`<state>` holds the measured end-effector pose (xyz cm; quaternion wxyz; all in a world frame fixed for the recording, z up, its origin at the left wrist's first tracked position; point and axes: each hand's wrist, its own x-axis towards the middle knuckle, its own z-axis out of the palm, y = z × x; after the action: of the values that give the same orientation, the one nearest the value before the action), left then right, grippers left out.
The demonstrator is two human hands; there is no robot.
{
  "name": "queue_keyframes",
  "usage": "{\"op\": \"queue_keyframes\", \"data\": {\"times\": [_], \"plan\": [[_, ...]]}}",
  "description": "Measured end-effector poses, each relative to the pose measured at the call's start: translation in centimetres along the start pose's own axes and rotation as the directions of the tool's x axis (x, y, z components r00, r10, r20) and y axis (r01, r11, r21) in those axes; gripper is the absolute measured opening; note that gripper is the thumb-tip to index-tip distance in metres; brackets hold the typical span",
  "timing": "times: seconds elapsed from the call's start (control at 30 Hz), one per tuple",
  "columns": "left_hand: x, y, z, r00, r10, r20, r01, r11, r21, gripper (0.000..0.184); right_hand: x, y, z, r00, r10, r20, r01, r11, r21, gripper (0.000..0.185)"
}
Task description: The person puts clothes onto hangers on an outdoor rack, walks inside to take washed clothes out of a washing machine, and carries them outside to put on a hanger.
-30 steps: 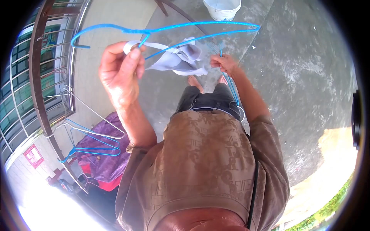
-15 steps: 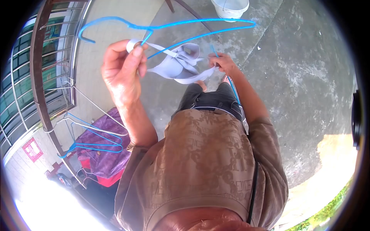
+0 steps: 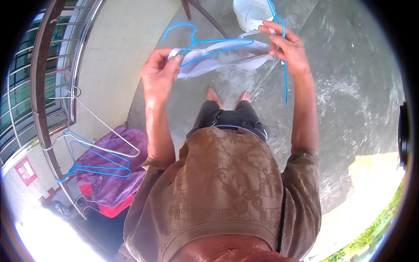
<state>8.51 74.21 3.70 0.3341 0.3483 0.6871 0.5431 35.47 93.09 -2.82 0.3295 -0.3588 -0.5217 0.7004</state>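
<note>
My left hand [image 3: 160, 74] is closed on the left end of a pale lilac cloth [image 3: 248, 63] and on a blue hanger [image 3: 193, 42] by its lower left part. The hanger lies along the cloth, its hook turned up and to the left. At the cloth's right end, my right hand [image 3: 291, 50] is closed round more blue hangers [image 3: 286, 83] and pinches the cloth's edge. The cloth is stretched between my two hands.
A white bucket [image 3: 248, 26] stands on the concrete floor at the top. On the left, white and blue hangers [image 3: 102, 167] hang from a brown rail [image 3: 40, 87], near a purple cloth [image 3: 115, 192] over something red. Behind is a barred window.
My right hand has moved up and to the right with its hangers, drawing the cloth out wide. My left hand and its hanger have shifted right and slightly down.
</note>
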Motion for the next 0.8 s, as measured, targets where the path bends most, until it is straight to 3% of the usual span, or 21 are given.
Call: {"op": "queue_keyframes", "data": {"times": [0.27, 0.33, 0.4, 0.47, 0.53, 0.67, 0.8], "plan": [[0.6, -2.0, 2.1, 0.999, -0.041, 0.023, 0.042, 0.996, -0.076, 0.008, -0.7, -5.4, 4.6, 0.973, 0.004, 0.232, 0.055, 0.967, -0.247, 0.034], [0.7, -2.4, 2.8, 0.995, -0.083, 0.047, 0.092, 0.972, -0.218, 0.008, -1.1, -6.1, 6.2, 0.963, -0.037, 0.266, 0.116, 0.95, -0.289, 0.034], [0.9, -3.5, 2.8, 0.997, -0.053, 0.061, 0.068, 0.96, -0.271, 0.007, -1.8, -6.6, 7.4, 0.955, -0.099, 0.279, 0.215, 0.88, -0.423, 0.034], [1.0, -4.0, 3.1, 0.99, -0.07, 0.123, 0.112, 0.921, -0.374, 0.007, -2.4, -7.6, 8.1, 0.953, -0.093, 0.287, 0.217, 0.873, -0.437, 0.033], [1.0, -3.8, 3.5, 0.988, -0.059, 0.14, 0.114, 0.896, -0.428, 0.006, -2.6, -7.7, 8.4, 0.903, -0.258, 0.344, 0.419, 0.707, -0.569, 0.031], [1.2, -3.1, 3.7, 0.969, -0.015, 0.248, 0.138, 0.863, -0.486, 0.006, -3.1, -9.9, 8.9, 0.878, -0.189, 0.44, 0.448, 0.648, -0.615, 0.031], [1.6, -2.0, 3.6, 0.952, -0.005, 0.306, 0.184, 0.808, -0.56, 0.006, -3.1, -11.2, 9.1, 0.851, -0.244, 0.466, 0.517, 0.548, -0.658, 0.03]]}}
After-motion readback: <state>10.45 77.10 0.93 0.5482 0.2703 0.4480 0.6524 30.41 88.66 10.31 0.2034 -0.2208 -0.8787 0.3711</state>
